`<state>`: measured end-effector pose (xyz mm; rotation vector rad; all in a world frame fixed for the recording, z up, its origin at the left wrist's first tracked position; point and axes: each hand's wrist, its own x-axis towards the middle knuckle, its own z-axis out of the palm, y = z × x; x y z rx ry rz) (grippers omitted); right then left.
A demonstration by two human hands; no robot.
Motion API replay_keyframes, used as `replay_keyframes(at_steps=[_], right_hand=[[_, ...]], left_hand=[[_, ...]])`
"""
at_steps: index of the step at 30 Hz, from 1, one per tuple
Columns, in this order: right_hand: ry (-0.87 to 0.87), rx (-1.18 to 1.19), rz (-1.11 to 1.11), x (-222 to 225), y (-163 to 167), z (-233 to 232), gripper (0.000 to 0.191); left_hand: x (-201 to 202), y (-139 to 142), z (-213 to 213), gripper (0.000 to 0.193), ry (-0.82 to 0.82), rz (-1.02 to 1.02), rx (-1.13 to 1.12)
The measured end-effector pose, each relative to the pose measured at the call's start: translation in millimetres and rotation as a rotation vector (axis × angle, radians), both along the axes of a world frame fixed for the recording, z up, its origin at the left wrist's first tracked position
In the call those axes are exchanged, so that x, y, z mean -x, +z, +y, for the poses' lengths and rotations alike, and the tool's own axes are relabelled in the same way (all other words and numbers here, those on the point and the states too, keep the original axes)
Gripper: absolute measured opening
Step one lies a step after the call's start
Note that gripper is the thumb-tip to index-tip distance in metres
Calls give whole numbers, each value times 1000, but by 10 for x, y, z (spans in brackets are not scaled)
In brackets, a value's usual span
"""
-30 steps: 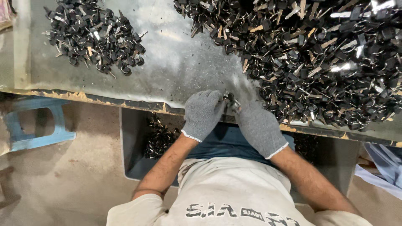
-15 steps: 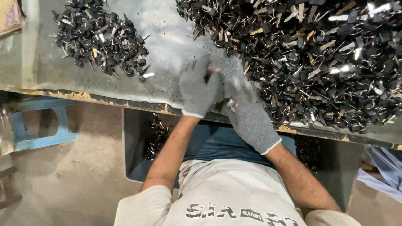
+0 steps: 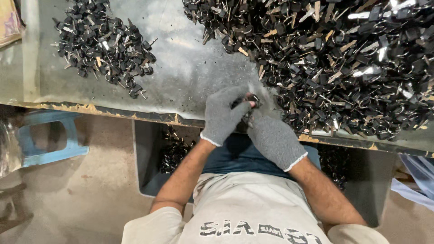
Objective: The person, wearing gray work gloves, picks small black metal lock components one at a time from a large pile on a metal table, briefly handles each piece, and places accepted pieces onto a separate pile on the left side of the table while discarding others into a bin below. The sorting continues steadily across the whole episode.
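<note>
Small black key piece (image 3: 247, 102) at the near edge of the metal table (image 3: 190, 77), pinched between both gloved hands, mostly hidden by the fingers; only a dark bit with a pale glint showing. Left hand (image 3: 223, 115) in a grey knit glove, fingers curled and closed over the piece from the left, thumb pressed toward the right hand. Right hand (image 3: 271, 138) in a matching grey glove, fingertips closed against the same piece from below and the right, the two gloves touching at that spot. Just right of the hands and spreading across the upper right of the table, a large heap of black-headed keys (image 3: 334, 58) with rings and some tan metal blades mixed in, its nearest keys just beside the right glove. Well apart to the upper left, a smaller pile of black keys (image 3: 104, 45), a few strays at its lower edge. Between the piles, bare scuffed sheet metal with a worn, chipped front edge. Below the table edge, a grey bin (image 3: 147, 158) beside the lap, holding more dark keys (image 3: 174, 151). At far left on the dusty floor, a blue plastic stool (image 3: 49, 142). Nearest the camera, bare forearms and a pale printed shirt (image 3: 253, 217).
</note>
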<state>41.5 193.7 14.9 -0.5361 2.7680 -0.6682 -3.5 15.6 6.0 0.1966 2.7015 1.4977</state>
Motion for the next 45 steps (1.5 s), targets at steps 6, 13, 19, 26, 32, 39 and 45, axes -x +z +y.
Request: replay_keyframes(at_steps=[6, 13, 19, 26, 32, 39, 45], right_hand=[[-320, -123, -277, 111, 175, -7, 65], [-98, 105, 166, 228, 94, -46, 55], [-164, -242, 1, 169, -52, -172, 20], [-107, 19, -89, 293, 122, 6, 49], [-134, -242, 10, 205, 77, -154, 43], [4, -153, 277, 215, 22, -63, 38], [-174, -389, 149, 33, -103, -282, 28]], left_hand=[[-49, -26, -41, 40, -27, 271, 261], [-23, -107, -93, 33, -136, 269, 306], [-15, -212, -95, 29, -218, 399, 369], [-13, -178, -92, 32, -169, 352, 300], [-24, -260, -109, 21, -249, 425, 391], [-42, -255, -138, 37, -155, 354, 290], [-58, -301, -117, 41, -218, 460, 306]])
